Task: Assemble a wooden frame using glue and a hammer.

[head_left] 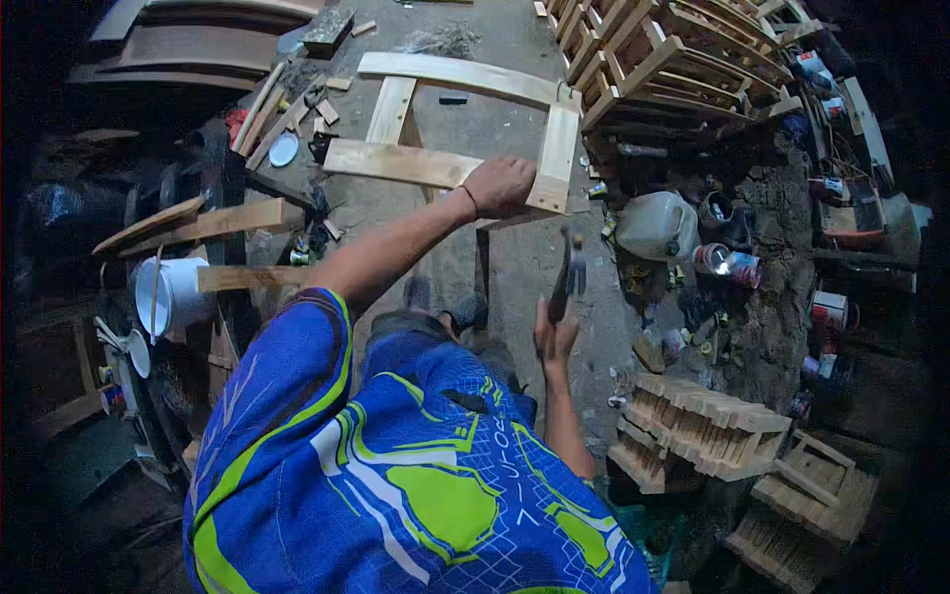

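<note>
A pale wooden frame of planks lies ahead of me, with a long far rail, a near rail and crosspieces between them. My left hand is closed over the near rail, beside the crosspiece at the right-hand corner. Nail heads show as small dots on that crosspiece. Lower down and to the right, my right hand is closed round the handle of a hammer. The hammer stands upright in it, apart from the frame and slightly blurred. Wood hides part of my left fingers.
Stacked wooden frames rise at the far right. A whitish jerrycan and a tin can stand right of the hammer. Bundled wood pieces sit at lower right. Leftward are a white bucket, loose planks and wood offcuts.
</note>
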Available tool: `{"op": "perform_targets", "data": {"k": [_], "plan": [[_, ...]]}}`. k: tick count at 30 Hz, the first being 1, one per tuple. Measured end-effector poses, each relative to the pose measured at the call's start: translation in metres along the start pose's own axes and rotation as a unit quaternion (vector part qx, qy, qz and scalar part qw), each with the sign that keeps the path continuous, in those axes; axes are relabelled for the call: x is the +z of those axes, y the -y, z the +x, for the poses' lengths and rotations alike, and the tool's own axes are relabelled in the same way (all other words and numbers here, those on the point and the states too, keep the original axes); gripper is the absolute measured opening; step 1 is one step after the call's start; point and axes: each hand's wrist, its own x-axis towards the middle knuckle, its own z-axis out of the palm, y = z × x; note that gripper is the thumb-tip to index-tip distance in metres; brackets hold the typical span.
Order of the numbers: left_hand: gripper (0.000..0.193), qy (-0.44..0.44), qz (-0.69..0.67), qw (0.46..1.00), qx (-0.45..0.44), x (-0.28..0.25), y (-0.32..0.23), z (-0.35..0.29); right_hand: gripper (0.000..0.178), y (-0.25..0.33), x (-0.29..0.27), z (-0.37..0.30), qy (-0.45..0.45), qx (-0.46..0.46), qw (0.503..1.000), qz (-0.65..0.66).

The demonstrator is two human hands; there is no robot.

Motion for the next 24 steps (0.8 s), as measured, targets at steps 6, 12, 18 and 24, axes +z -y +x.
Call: {"op": "perform_targets", "data": {"k": [6, 12, 18, 24], "plan": [[0.091, -0.084, 0.0, 0.994, -0.068, -0.013, -0.021, -0.033, 0.028, 0.078, 0.001, 0.128, -0.048, -0.119, 0.989, 0.067], [0.074, -0.427, -0.223, 0.802, -0.354, 0.017, 0.0, -0.226, 0.047, 0.077, 0.059, 0.177, 0.058, -0.097, 0.988, 0.108], [0.091, -0.659, -0.091, 0.381, -0.642, 0.035, 0.128, -0.496, 0.047, 0.088, 0.071, 0.153, 0.04, -0.215, 0.973, -0.075], [0.083, -0.668, -0.007, 0.385, -0.637, 0.017, 0.203, -0.581, 0.042, 0.097, 0.056, 0.152, 0.072, -0.208, 0.971, -0.095]]}}
